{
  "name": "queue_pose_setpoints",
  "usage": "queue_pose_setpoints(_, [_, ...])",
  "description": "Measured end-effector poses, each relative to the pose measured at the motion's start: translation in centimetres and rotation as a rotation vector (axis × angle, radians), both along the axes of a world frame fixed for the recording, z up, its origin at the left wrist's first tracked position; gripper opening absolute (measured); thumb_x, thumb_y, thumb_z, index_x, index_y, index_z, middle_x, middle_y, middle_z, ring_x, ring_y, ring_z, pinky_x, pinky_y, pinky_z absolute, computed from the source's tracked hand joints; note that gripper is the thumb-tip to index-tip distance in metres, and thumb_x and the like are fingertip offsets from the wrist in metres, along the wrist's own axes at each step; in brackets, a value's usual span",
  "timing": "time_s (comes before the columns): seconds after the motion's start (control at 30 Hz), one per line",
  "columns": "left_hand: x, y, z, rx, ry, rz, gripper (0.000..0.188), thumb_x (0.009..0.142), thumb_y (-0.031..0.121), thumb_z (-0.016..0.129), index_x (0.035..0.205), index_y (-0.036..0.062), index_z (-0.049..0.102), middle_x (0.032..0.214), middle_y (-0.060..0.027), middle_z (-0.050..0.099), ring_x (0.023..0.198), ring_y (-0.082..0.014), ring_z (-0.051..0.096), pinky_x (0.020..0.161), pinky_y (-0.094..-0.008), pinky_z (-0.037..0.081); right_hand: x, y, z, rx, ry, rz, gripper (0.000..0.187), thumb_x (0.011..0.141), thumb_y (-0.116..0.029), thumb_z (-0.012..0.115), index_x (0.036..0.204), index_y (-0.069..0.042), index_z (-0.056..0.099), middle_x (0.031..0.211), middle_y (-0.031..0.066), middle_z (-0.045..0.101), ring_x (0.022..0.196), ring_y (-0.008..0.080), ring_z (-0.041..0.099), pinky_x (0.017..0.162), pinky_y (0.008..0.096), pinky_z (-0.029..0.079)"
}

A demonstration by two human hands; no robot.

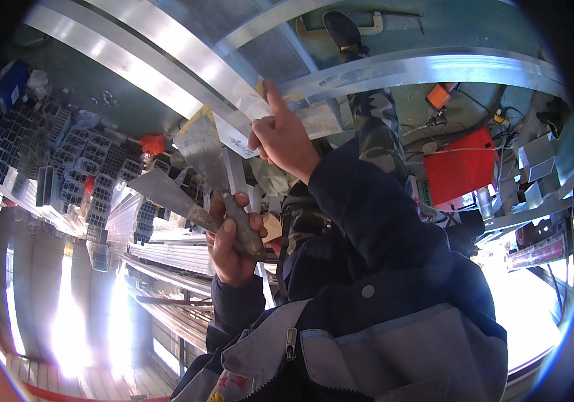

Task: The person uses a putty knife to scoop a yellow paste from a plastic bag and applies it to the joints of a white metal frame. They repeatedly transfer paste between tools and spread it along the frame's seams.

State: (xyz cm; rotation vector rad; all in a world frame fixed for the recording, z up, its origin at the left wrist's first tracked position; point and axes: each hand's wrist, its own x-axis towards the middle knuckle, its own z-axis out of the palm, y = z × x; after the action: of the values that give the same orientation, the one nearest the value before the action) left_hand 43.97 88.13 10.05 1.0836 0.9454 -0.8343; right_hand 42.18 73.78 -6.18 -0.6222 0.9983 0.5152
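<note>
My left hand is closed round two putty knives whose blades fan out up and to the left. One putty knife has a wide blade with yellowish paste along its far edge, and its grey, smeared handle lies under my thumb. The other putty knife has a narrower blade angled further left. My right hand reaches to a silvery metal frame. Its index finger is stretched out against a joint with yellowish paste on it, while the other fingers curl in with nothing visible in them.
Stacked metal profiles fill the left side, with long bars below them. A red box, cables and an orange tool lie on the right. A C-shaped clamp and my shoe show beyond the frame.
</note>
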Motion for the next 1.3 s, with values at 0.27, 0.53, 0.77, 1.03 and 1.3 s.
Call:
queue_pose_setpoints(0.27, [0.2, -0.3, -0.2, -0.012, 0.005, 0.009, 0.048, 0.099, 0.010, 0.057, 0.147, 0.0187, 0.051, 0.132, -0.0170, 0.053, 0.097, -0.0278, 0.065, 0.077, -0.0391, 0.062, -1.2, 0.9, -0.4, 0.114, -0.040, -0.179, 0.078, 0.099, -0.007, 0.048, 0.164, -0.016, 0.005, 0.074, 0.0081, 0.066, 0.051, 0.0083, 0.050, 0.045, 0.0256, 0.041])
queue_pose_setpoints(0.53, [0.0, -0.3, -0.2, 0.001, -0.024, -0.059, 0.052, 0.102, 0.016, 0.053, 0.151, 0.0102, 0.038, 0.134, -0.0141, 0.049, 0.095, -0.0214, 0.062, 0.078, -0.0345, 0.059, -1.6, 1.2, 0.1, 0.175, -0.056, -0.247, 0.076, 0.102, -0.007, 0.048, 0.164, -0.017, 0.006, 0.076, 0.0081, 0.067, 0.052, 0.0076, 0.050, 0.047, 0.0241, 0.041])
queue_pose_setpoints(0.77, [0.0, -0.4, -0.2, 0.003, -0.023, -0.059, 0.052, 0.102, 0.016, 0.053, 0.151, 0.0098, 0.038, 0.133, -0.0136, 0.049, 0.096, -0.0212, 0.061, 0.078, -0.0348, 0.059, -1.7, 1.4, 0.4, 0.211, -0.074, -0.285, 0.074, 0.103, -0.008, 0.048, 0.164, -0.019, 0.008, 0.078, 0.0082, 0.068, 0.053, 0.0074, 0.050, 0.048, 0.0239, 0.041])
queue_pose_setpoints(1.03, [0.0, -0.2, -0.1, 0.014, -0.013, -0.040, 0.051, 0.101, 0.015, 0.056, 0.150, 0.0161, 0.045, 0.134, -0.0152, 0.050, 0.096, -0.0245, 0.063, 0.077, -0.0365, 0.061, -1.1, 1.2, 1.3, 0.284, -0.149, -0.339, 0.072, 0.104, -0.008, 0.049, 0.164, -0.018, 0.012, 0.083, 0.0091, 0.069, 0.055, 0.0069, 0.050, 0.051, 0.0238, 0.043])
queue_pose_setpoints(1.3, [0.2, 0.2, 0.4, 0.018, -0.061, -0.092, 0.051, 0.103, 0.019, 0.052, 0.152, 0.0140, 0.040, 0.136, -0.0114, 0.047, 0.095, -0.0196, 0.059, 0.077, -0.0329, 0.059, 0.0, 1.3, 2.6, 0.225, -0.234, -0.380, 0.070, 0.102, -0.003, 0.047, 0.163, -0.014, 0.015, 0.087, 0.0113, 0.069, 0.057, 0.0066, 0.051, 0.052, 0.0232, 0.044])
